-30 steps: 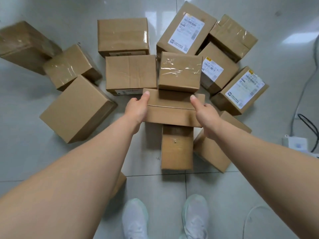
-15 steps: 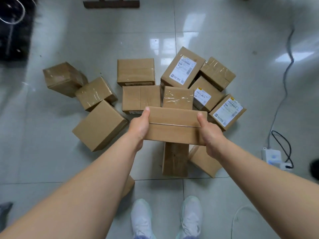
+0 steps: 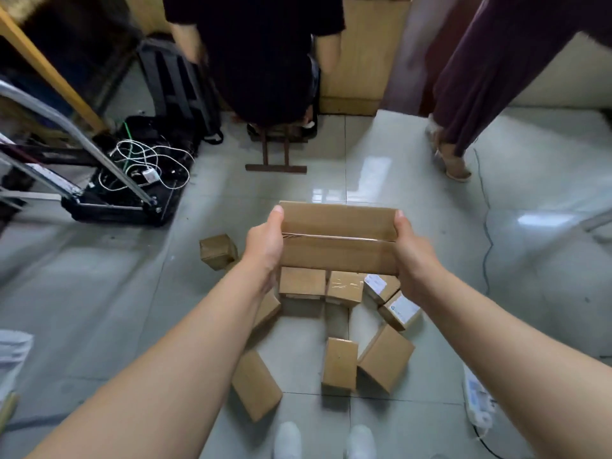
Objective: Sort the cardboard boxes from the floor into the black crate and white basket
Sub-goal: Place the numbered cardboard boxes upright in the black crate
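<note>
Head view: long cardboard box [image 3: 337,238] now raised clear of remaining boxes [image 3: 340,364], clasped endwise by left grip [image 3: 265,241], right grip [image 3: 414,256]; carry-off judged begun.

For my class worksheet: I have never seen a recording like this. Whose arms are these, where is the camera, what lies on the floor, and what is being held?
There is no machine: these are a person's two bare arms. This picture comes from a wide-angle camera worn on that person's head, looking forward and down, so their white shoes show at the bottom. The left hand and right hand grip the two ends of a long taped cardboard box, held in the air. More cardboard boxes lie on the tiled floor below, some with white labels. At the left sits an open black case holding white cables; a power strip lies at the right. A person in black and another person are at the far side.
</note>
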